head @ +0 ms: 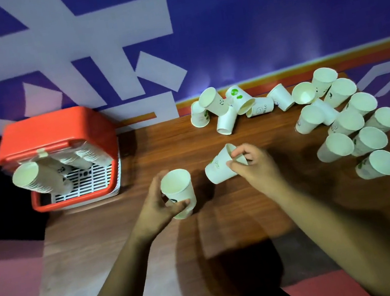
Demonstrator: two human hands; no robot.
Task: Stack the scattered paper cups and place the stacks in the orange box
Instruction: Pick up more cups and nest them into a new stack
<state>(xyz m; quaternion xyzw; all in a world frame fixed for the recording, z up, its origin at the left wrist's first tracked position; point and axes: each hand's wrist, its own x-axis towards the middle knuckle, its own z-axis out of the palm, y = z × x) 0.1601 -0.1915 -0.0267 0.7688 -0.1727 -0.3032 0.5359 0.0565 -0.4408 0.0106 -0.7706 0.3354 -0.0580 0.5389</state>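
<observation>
Cups (348, 122) lie over the far right of the wooden bench (162, 143): upright ones cluster at the right edge, and tipped ones are heaped along the back. The orange box (55, 130) sits at the bench's left end, with stacks (38, 182) lying inside on a white grate (88, 183). The left grip (157, 204) wraps round an upright cup (177, 187). Just beside it, the right grip (251, 164) pinches the rim of a tilted cup (218, 169).
</observation>
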